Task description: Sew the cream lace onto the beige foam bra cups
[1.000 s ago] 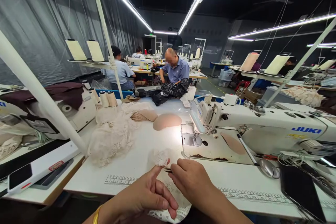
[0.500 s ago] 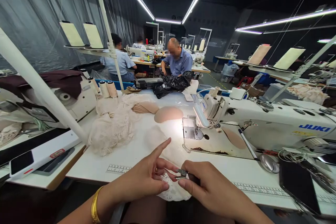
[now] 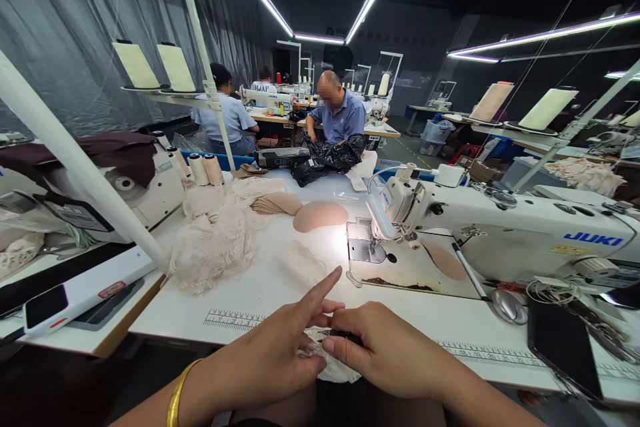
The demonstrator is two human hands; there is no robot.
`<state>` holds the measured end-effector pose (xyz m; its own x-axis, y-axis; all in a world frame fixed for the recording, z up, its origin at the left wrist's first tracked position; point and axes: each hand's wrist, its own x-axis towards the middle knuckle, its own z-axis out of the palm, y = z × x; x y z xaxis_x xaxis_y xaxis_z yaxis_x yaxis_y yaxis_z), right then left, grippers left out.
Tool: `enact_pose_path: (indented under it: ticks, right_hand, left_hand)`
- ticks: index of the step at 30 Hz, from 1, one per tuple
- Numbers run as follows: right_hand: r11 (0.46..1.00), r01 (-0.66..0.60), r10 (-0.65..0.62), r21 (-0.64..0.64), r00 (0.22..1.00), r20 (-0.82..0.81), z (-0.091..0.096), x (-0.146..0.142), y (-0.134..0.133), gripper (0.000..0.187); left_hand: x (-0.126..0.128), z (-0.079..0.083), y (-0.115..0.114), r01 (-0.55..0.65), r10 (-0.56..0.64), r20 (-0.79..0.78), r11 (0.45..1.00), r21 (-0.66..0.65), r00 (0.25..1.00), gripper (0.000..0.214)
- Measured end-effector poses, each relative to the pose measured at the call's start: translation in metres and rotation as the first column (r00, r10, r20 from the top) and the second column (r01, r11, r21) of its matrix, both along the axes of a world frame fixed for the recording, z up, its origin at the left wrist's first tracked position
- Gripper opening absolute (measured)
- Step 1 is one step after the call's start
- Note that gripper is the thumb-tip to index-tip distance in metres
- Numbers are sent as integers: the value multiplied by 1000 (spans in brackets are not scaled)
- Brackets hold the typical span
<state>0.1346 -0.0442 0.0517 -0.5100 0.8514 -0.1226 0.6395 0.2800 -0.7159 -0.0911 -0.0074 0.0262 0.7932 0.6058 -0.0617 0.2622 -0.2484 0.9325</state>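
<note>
My left hand point(image 3: 287, 337) holds a piece of cream lace fabric point(image 3: 343, 371) at the table's front edge, its index finger stretched out and the thumb and other fingers closed on the cloth. Closed around small dark thread snips point(image 3: 345, 336), my right hand point(image 3: 387, 347) meets the left over the lace. The snips' blades are mostly hidden between the hands. Sheer cream cloth point(image 3: 303, 263) lies on the table just beyond. To the right of it stands a white sewing machine point(image 3: 500, 240) with its lamp lit over the needle plate point(image 3: 367, 250).
Crumpled cream lace point(image 3: 215, 247) lies to the left, near beige oval pads point(image 3: 320, 216). A black plastic bag point(image 3: 327, 159) is at the back. On the right are a pen point(image 3: 470, 270), a phone point(image 3: 563, 347) and a tape scale point(image 3: 495, 355). Co-workers point(image 3: 343, 113) sit beyond.
My right hand has moved slightly left with the snips, closer against the left hand, and covers more of the lace. The left index finger has shifted a little to the right.
</note>
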Motion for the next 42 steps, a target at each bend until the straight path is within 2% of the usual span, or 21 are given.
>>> enact_pose_path:
  ticks: [5,8,10,12,13,14,15,17,18,19,20,22,23,25,28,30,31,34,38,40,42]
  right_hand:
    - [999,35,-33,9,986,-162,-4,3,-2,34]
    - [981,183,-171,67,974,-148,-17,25,-3,46]
    - [934,314,-307,169,949,-66,-33,49,-3,50]
    - [862,422,-447,282,894,28,-51,78,-2,48]
    - [825,460,-512,327,854,89,-60,92,-2,45]
    - [793,488,-569,364,806,160,-68,106,-3,42]
    - [766,510,-620,392,748,238,-76,119,-3,38]
    - [717,527,-692,457,619,372,-89,140,-4,31]
    - [697,513,-713,502,569,410,-94,147,-4,29]
    - [676,481,-730,558,537,422,-99,153,-4,27]
    - [652,436,-744,620,527,412,-103,157,-3,25]
    - [580,349,-758,736,562,332,-109,155,1,25]
    - [543,329,-750,773,603,271,-111,149,4,26]
    - [524,352,-681,776,720,133,-111,126,10,26]
    - [661,409,-489,629,871,-52,-106,75,18,23]
    - [759,404,-399,510,908,-126,-101,43,22,37]
    - [792,410,-373,452,911,-174,-97,31,24,46]
    - [854,468,-364,225,848,-385,-86,13,29,65]
    - [916,384,-354,-116,639,-683,-74,15,31,67]
    - [930,274,-356,-247,498,-790,-70,16,32,50]
    - [913,229,-403,-338,369,-837,-68,14,32,45]
  left_hand:
    - [3,-2,-3,-17,17,0,1000,-2,1000,116]
    - [-6,2,6,-62,62,-6,998,-17,998,110]
    - [-22,15,21,-129,128,17,991,33,992,102]
    - [-45,38,42,-266,260,59,948,175,964,87]
    - [-57,53,52,-364,356,82,886,286,931,79]
    - [-67,67,62,-467,466,116,773,429,877,74]
    - [-76,80,70,-563,594,164,584,585,787,68]
    - [-83,96,79,-593,706,302,205,778,640,58]
    - [-82,96,80,-571,701,352,95,816,620,55]
    - [-78,90,79,-541,668,364,68,838,649,51]
    - [-71,79,78,-504,618,337,112,856,710,48]
    - [-53,47,76,-365,502,184,292,884,845,40]
    - [-43,29,76,-269,461,75,371,889,884,38]
    - [-22,-3,78,-163,400,-41,462,872,916,42]
    - [10,-23,87,23,201,-179,599,800,963,69]
    - [30,-20,92,154,77,-272,664,731,959,79]
    - [39,-15,93,191,50,-307,685,703,950,71]
    - [54,4,92,176,61,-318,726,665,946,27]
    - [49,29,78,6,104,-146,795,607,984,10]
    - [40,33,69,-153,150,40,898,413,988,13]
    - [34,29,60,-281,261,246,958,48,933,23]
